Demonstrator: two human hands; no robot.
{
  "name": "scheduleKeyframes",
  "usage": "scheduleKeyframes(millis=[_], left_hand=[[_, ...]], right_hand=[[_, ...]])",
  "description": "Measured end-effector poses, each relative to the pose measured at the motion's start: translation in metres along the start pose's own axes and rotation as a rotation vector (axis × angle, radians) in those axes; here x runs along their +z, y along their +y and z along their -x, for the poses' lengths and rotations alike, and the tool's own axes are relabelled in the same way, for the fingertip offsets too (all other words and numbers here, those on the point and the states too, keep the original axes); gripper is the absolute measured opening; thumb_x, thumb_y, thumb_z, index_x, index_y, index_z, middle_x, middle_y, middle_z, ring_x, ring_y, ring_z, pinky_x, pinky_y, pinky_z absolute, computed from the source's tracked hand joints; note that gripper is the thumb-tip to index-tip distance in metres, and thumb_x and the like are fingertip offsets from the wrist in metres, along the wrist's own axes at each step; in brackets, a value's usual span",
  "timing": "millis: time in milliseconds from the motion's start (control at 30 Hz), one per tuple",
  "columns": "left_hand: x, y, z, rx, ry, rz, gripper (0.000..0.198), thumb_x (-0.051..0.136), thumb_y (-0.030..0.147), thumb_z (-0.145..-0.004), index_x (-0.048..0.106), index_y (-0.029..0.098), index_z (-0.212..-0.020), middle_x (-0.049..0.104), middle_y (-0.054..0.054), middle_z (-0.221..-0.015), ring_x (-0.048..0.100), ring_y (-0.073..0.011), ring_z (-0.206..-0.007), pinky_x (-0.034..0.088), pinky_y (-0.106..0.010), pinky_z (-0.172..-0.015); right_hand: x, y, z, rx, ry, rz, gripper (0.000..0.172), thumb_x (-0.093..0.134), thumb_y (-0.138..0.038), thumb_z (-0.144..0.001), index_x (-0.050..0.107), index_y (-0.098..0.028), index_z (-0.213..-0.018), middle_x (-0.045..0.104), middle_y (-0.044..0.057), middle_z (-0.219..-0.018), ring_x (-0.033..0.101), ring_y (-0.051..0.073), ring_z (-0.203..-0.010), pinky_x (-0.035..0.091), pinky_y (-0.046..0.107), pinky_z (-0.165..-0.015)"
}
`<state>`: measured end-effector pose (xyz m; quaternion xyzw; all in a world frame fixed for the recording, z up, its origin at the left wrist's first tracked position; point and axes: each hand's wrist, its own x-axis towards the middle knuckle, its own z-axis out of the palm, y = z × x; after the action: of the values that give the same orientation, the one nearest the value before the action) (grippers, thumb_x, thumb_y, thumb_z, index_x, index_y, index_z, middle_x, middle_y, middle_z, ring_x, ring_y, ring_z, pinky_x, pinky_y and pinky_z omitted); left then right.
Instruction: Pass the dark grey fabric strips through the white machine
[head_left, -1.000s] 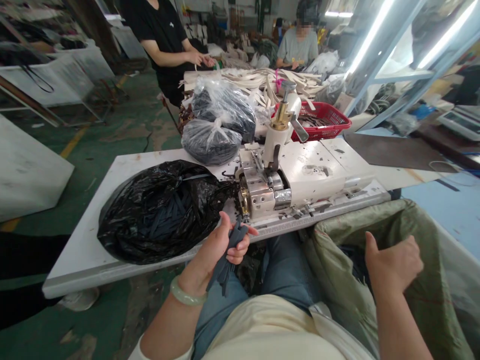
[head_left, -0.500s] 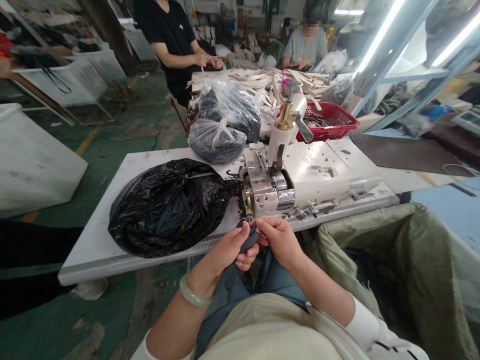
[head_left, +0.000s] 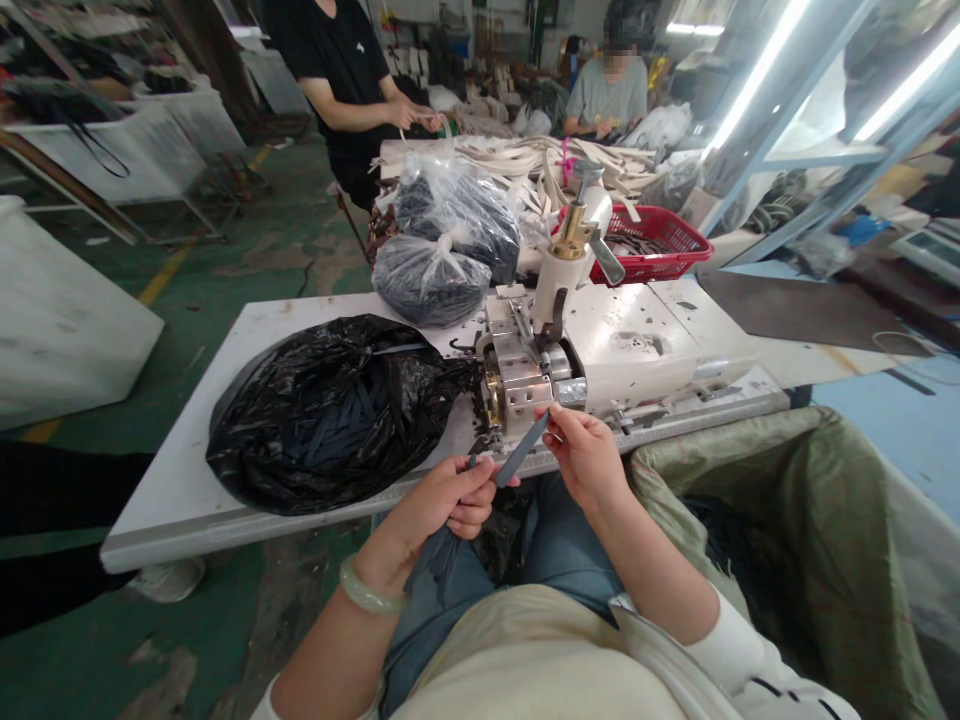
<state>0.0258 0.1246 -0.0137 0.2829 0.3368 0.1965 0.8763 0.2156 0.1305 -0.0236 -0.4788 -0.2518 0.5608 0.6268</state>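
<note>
My left hand (head_left: 461, 497) is closed around a bunch of dark blue-grey strips (head_left: 439, 562), whose ends hang down over my lap. Between finger and thumb, my right hand (head_left: 585, 450) pinches the upper end of one flat blue-grey strip (head_left: 523, 450). That strip slants down toward the left fingers; whether they touch its lower end I cannot tell. Just beyond both hands stands a white and metal machine (head_left: 529, 385) with rollers. Left of it, an open black plastic bag (head_left: 255, 420) holds many similar strips.
Clear bags of dark pieces (head_left: 431, 280) sit behind the machine, beside a red basket (head_left: 667, 262) and a heap of pale strips (head_left: 517, 160). A green woven sack (head_left: 832, 500) stands open at my right. Two people work across the table (head_left: 180, 530).
My hands have come apart. The right one has moved up and right with one strip, which now shows stretched out, while the left has shifted slightly left with the bunch.
</note>
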Motion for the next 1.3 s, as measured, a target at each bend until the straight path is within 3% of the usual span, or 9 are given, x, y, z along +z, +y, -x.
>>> scheduleKeyframes(millis=[200,300,500,767,933,1033,1133,1233,1300], left_hand=[[0.014,-0.006,-0.01,0.083,0.128,-0.097,0.034,0.075,0.041,-0.067,0.056,0.013,-0.073,0.027,0.013,-0.041,0.017,-0.0003,-0.035,0.016,-0.013,-0.034],[0.02,-0.011,-0.014,0.107,0.157,-0.112,0.033,0.075,0.041,-0.068,0.053,0.016,-0.074,0.028,0.013,-0.041,0.019,-0.0008,-0.034,0.018,-0.014,-0.034],[0.012,-0.01,-0.012,0.093,0.104,-0.145,0.035,0.073,0.045,-0.07,0.055,0.015,-0.072,0.029,0.012,-0.04,0.018,-0.0002,-0.034,0.017,-0.014,-0.034],[0.0,-0.008,-0.009,0.093,0.127,-0.07,0.039,0.077,0.046,-0.065,0.055,0.014,-0.07,0.026,0.013,-0.04,0.016,0.0004,-0.034,0.016,-0.012,-0.033],[0.003,-0.005,-0.009,0.098,0.118,-0.039,0.043,0.077,0.051,-0.064,0.056,0.013,-0.069,0.024,0.013,-0.042,0.016,0.0004,-0.035,0.017,-0.011,-0.033],[0.007,-0.001,-0.008,0.104,0.118,0.028,0.054,0.066,0.065,-0.067,0.058,0.011,-0.07,0.028,0.011,-0.045,0.016,0.0003,-0.036,0.016,-0.011,-0.033],[0.01,0.003,-0.008,0.086,0.095,0.098,0.07,0.046,0.078,-0.07,0.06,0.009,-0.072,0.03,0.009,-0.047,0.015,-0.0002,-0.037,0.015,-0.012,-0.033],[0.012,0.005,-0.009,0.061,0.068,0.114,0.078,0.033,0.081,-0.072,0.061,0.009,-0.072,0.029,0.008,-0.047,0.015,-0.0008,-0.036,0.013,-0.013,-0.033],[0.015,0.006,-0.012,0.041,0.049,0.103,0.081,0.027,0.081,-0.074,0.062,0.009,-0.071,0.029,0.008,-0.046,0.014,-0.0012,-0.036,0.013,-0.014,-0.033]], right_hand=[[0.008,0.012,0.016,0.044,-0.138,0.011,0.028,0.069,-0.044,-0.076,0.069,-0.017,-0.077,0.064,0.003,-0.072,0.057,0.014,-0.066,0.045,0.023,-0.06],[0.012,0.012,0.021,0.099,-0.223,0.008,0.03,0.067,-0.046,-0.078,0.064,-0.016,-0.076,0.065,0.003,-0.071,0.06,0.014,-0.063,0.045,0.022,-0.053],[0.001,-0.012,-0.02,0.257,-0.188,-0.106,0.033,0.075,-0.041,-0.071,0.056,-0.014,-0.066,0.033,-0.01,-0.04,0.024,0.002,-0.031,0.018,0.013,-0.031],[0.006,-0.029,-0.046,0.4,-0.127,-0.127,0.026,0.065,-0.028,-0.08,0.051,-0.014,-0.063,0.029,-0.011,-0.037,0.019,0.001,-0.029,0.015,0.011,-0.028],[0.005,-0.025,-0.045,0.231,0.018,-0.145,0.03,0.065,-0.033,-0.08,0.049,-0.016,-0.063,0.026,-0.012,-0.039,0.019,0.002,-0.03,0.016,0.012,-0.029],[-0.03,-0.028,-0.031,-0.062,0.243,-0.027,0.033,0.066,-0.043,-0.077,0.051,-0.017,-0.065,0.03,-0.01,-0.042,0.024,0.004,-0.032,0.02,0.016,-0.031],[-0.106,-0.036,-0.002,-0.276,0.592,0.409,0.038,0.054,-0.054,-0.081,0.057,-0.017,-0.073,0.042,-0.003,-0.047,0.04,0.011,-0.038,0.033,0.023,-0.037],[-0.188,-0.047,0.026,-0.22,0.869,1.192,0.053,0.055,-0.055,-0.078,0.063,-0.007,-0.098,0.063,0.018,-0.075,0.06,0.031,-0.068,0.046,0.041,-0.058],[-0.213,-0.051,0.037,-0.218,0.896,1.505,0.064,0.059,-0.052,-0.075,0.059,0.001,-0.112,0.062,0.028,-0.096,0.059,0.041,-0.087,0.045,0.05,-0.072]])
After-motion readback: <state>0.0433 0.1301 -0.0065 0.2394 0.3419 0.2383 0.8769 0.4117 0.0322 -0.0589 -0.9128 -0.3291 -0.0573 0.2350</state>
